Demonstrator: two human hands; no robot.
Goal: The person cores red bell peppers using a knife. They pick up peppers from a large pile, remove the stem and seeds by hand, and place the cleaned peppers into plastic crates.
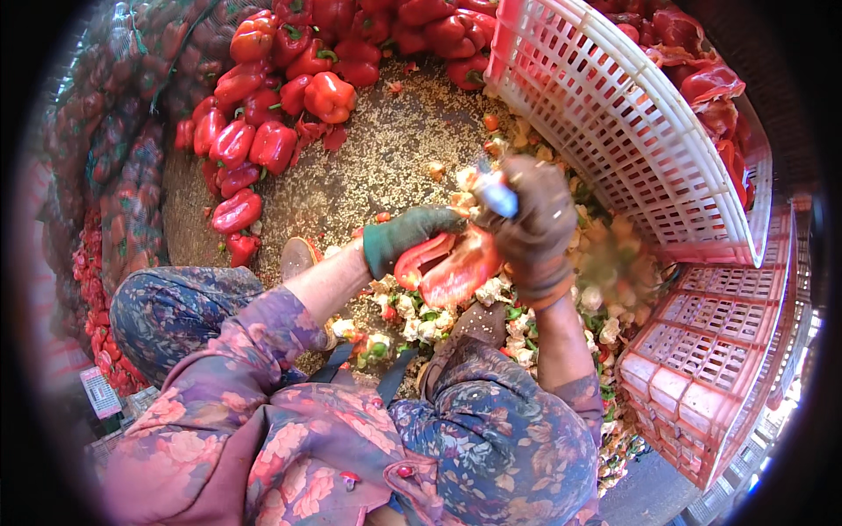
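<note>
My left hand (418, 237), in a dark green work glove, grips a red bell pepper (460, 269) that is cut open, its pale inner wall showing. Close against the pepper's right side is my right hand (536, 220), in a brown glove with an orange cuff and blurred by motion. Its fingers are curled around a small blue object (498, 198), perhaps a tool handle; the blur hides its exact kind. Pale bits of pepper core (467, 179) show beside that object. Below the hands, between my shoes, lie discarded pepper cores (424, 322) with green stems.
Whole red bell peppers (233, 144) are heaped at the far left and back. Mesh sacks of peppers (131, 171) stand further left. A white plastic crate (631, 138) leans at right, with cut peppers (714, 85) behind its wall. Below it stands a red crate (704, 381). Seeds (395, 151) cover the floor.
</note>
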